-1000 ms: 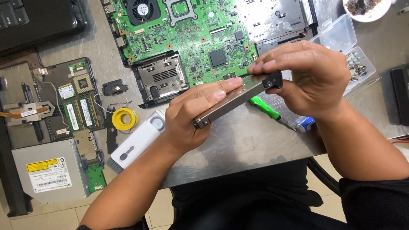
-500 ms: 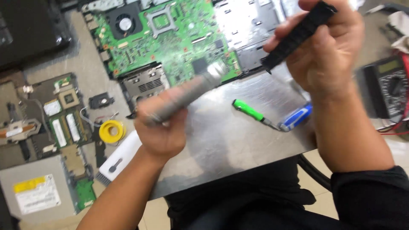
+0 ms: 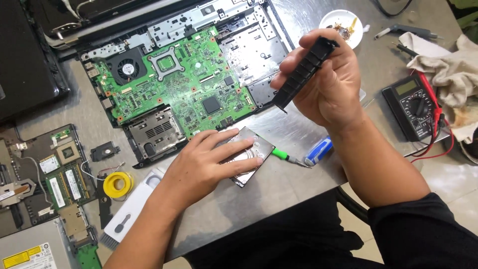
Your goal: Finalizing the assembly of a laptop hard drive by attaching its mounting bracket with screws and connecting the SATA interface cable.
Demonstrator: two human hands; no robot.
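My left hand [image 3: 201, 167] lies flat on the hard drive [image 3: 249, 160], fingers spread and not gripping, just pinning it to the metal table [image 3: 279, 199] so it can't slide; drive sits just in front of the green motherboard [image 3: 174, 84], silver face up, dark edge showing, green-tipped screwdriver [image 3: 298, 157] beside it; my right hand [image 3: 326, 82] grasps the black plastic bracket [image 3: 303, 72], lifted clear above the motherboard's near corner, tilted for a look; bracket is long, ribbed, matte; multimeter [image 3: 413, 107] well off to the motherboard's right.
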